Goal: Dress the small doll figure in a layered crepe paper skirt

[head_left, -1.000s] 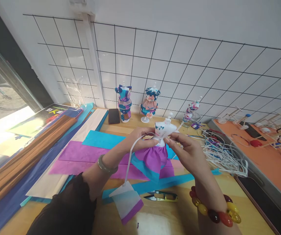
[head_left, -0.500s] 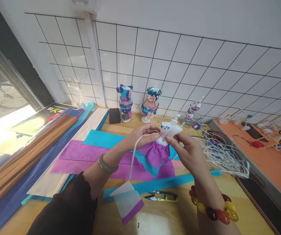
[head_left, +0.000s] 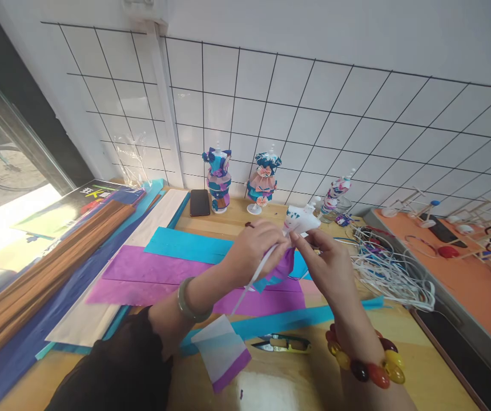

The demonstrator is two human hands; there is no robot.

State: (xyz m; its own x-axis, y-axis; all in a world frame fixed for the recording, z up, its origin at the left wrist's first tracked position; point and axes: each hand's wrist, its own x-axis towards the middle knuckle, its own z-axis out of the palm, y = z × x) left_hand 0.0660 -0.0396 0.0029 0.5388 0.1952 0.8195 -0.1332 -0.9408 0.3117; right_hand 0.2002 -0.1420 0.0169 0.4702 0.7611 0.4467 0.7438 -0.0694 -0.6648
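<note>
Above the table I hold a small white mannequin doll dressed in a purple and teal paper skirt. My left hand is closed round the skirt and waist. A white ribbon runs from between my hands down to a folded white, teal and purple paper piece on the table. My right hand pinches the ribbon at the doll's waist, just under the white bust. The doll's stand is hidden by my hands.
Purple and teal paper sheets lie on the wooden table. Small snips lie near the front. Three dressed mannequin dolls and a black phone stand by the grid wall. A heap of white ribbon lies to the right.
My left hand has closed over the skirt, which hung spread before. The doll has tilted and shifted a little to the right. The ribbon now runs tauter and straighter down to the paper piece.
</note>
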